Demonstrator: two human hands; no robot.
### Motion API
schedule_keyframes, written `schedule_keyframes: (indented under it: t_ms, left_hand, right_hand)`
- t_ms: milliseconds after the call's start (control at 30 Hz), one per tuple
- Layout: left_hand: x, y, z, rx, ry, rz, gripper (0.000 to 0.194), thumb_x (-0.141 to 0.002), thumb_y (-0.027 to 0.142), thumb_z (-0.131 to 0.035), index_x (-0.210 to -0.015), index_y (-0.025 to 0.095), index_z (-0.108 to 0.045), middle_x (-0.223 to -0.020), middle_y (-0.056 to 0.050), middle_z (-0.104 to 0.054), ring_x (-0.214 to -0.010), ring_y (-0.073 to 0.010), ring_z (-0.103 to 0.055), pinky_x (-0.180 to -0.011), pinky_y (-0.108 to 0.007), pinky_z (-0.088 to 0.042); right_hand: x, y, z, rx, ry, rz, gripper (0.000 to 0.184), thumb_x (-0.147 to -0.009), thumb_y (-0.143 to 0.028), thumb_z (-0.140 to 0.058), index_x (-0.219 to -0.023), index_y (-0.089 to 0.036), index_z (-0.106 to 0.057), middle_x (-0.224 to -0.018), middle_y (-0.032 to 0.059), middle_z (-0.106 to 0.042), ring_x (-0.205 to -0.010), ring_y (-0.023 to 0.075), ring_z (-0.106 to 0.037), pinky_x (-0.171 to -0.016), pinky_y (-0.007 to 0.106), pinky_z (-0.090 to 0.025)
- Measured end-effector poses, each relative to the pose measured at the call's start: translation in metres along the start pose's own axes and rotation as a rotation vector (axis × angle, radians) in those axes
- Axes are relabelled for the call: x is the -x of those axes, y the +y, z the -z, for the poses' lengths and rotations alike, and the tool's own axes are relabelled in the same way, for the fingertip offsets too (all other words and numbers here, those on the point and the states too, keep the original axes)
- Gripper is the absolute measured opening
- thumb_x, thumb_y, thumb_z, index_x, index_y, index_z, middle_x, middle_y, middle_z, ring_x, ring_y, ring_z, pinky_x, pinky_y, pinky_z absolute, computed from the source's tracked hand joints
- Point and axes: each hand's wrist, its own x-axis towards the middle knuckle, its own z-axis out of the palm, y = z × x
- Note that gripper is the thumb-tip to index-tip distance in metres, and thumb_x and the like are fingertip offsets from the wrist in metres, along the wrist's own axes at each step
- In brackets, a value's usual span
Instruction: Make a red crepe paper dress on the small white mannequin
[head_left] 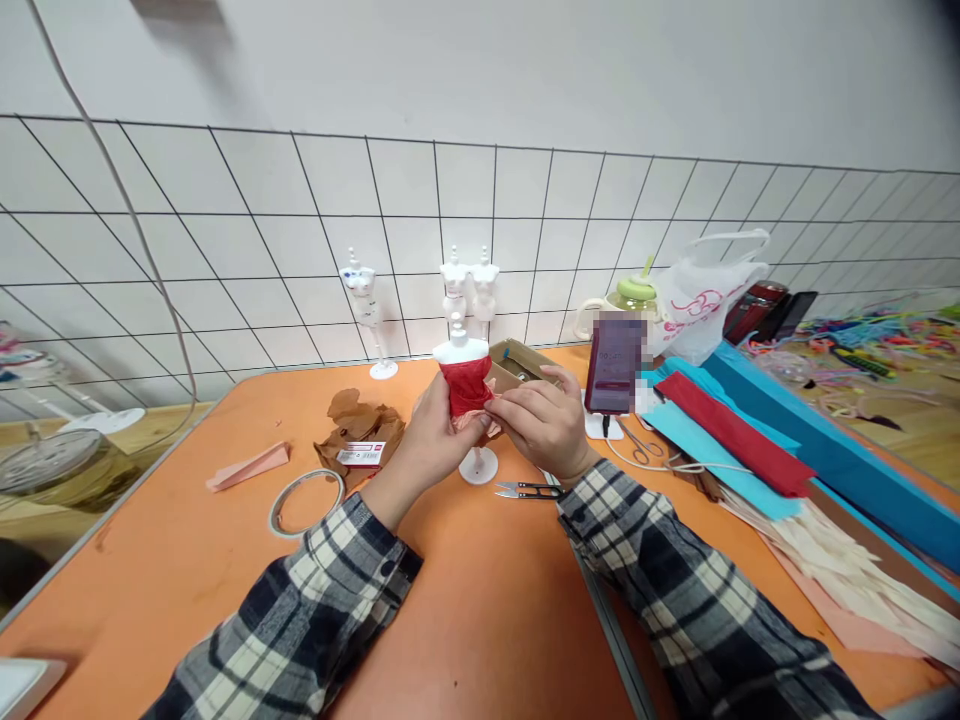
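Observation:
A small white mannequin (pixel 459 350) stands on a round white base (pixel 478 466), its torso wrapped in red crepe paper (pixel 466 385). My left hand (pixel 442 430) is closed around the lower left of the torso, thumb across the front. At the right of the waist my right hand (pixel 544 420) pinches the edge of the red paper, fingertips together. Some pinkish paper shows under the red at the hip. Thread snips (pixel 529 491) lie just below my right hand. Hidden by my hands are the mannequin's lower body and part of its stand.
Crumpled brown paper (pixel 352 420), a tape roll (pixel 274 505) and a pink paper strip (pixel 247 468) lie at left. Behind stand other white mannequins (pixel 362 285) and a cardboard box (pixel 517 362). A phone (pixel 615 365), scissors (pixel 643 445) and coloured paper (pixel 735 435) occupy the right.

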Motion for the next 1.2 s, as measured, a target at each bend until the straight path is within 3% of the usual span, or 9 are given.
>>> schedule_keyframes:
  t_ms: [233, 500, 700, 867, 1067, 1200]
  left_hand:
    - [-0.001, 0.001, 0.001, -0.053, -0.007, 0.002, 0.031, -0.082, 0.032, -0.060, -0.108, 0.021, -0.050, -0.106, -0.008, -0.066, -0.095, -0.0272, -0.063, -0.088, -0.046, -0.049]
    - [0.000, -0.001, 0.002, -0.054, -0.019, -0.012, 0.033, -0.079, 0.031, -0.061, -0.110, 0.020, -0.051, -0.105, -0.008, -0.065, -0.096, -0.0274, -0.063, -0.081, -0.041, -0.051]
    - [0.000, 0.001, -0.002, -0.055, 0.004, -0.016, 0.034, -0.073, 0.020, -0.060, -0.106, 0.021, -0.052, -0.095, -0.003, -0.064, -0.086, -0.0222, -0.063, -0.077, -0.035, -0.051]
    - [0.002, -0.002, -0.006, -0.014, 0.043, -0.038, 0.030, -0.074, 0.021, -0.058, -0.103, 0.020, -0.050, -0.093, -0.002, -0.062, -0.084, -0.0205, -0.060, -0.076, -0.034, -0.051]
    - [0.002, -0.003, -0.004, 0.174, -0.013, 0.040, 0.033, -0.079, 0.026, -0.061, -0.109, 0.020, -0.049, -0.096, -0.003, -0.063, -0.085, -0.0191, -0.061, -0.075, -0.032, -0.052]
    - [0.001, -0.005, 0.005, 0.228, -0.112, 0.049, 0.043, -0.081, 0.031, -0.067, -0.119, 0.020, -0.049, -0.103, -0.006, -0.064, -0.092, -0.0214, -0.063, -0.078, -0.033, -0.054]
  right_hand:
    - [0.004, 0.002, 0.000, 0.026, -0.005, 0.055, 0.009, -0.089, -0.017, -0.068, -0.089, -0.026, -0.070, -0.085, -0.0074, -0.077, -0.079, 0.0114, -0.066, -0.101, 0.040, -0.035]
    - [0.000, -0.003, 0.003, 0.031, -0.097, 0.023, 0.010, -0.092, -0.019, -0.062, -0.086, -0.026, -0.067, -0.080, -0.0065, -0.074, -0.074, 0.0113, -0.063, -0.100, 0.038, -0.032]
    - [-0.002, -0.002, 0.003, -0.055, -0.157, -0.013, 0.009, -0.093, -0.023, -0.060, -0.088, -0.027, -0.066, -0.080, -0.0055, -0.073, -0.075, 0.0141, -0.063, -0.100, 0.040, -0.032]
    - [-0.002, -0.001, 0.003, -0.063, -0.141, 0.003, 0.009, -0.093, -0.025, -0.059, -0.089, -0.026, -0.066, -0.084, -0.0042, -0.074, -0.076, 0.0140, -0.063, -0.101, 0.040, -0.033]
    - [-0.003, 0.001, 0.004, -0.113, -0.159, 0.018, 0.009, -0.091, -0.021, -0.059, -0.093, -0.025, -0.067, -0.090, -0.0024, -0.075, -0.080, 0.0145, -0.064, -0.101, 0.040, -0.036]
    - [-0.003, 0.001, 0.005, -0.123, -0.178, 0.029, 0.009, -0.090, -0.021, -0.058, -0.090, -0.025, -0.067, -0.092, -0.0016, -0.076, -0.082, 0.0155, -0.065, -0.101, 0.041, -0.037]
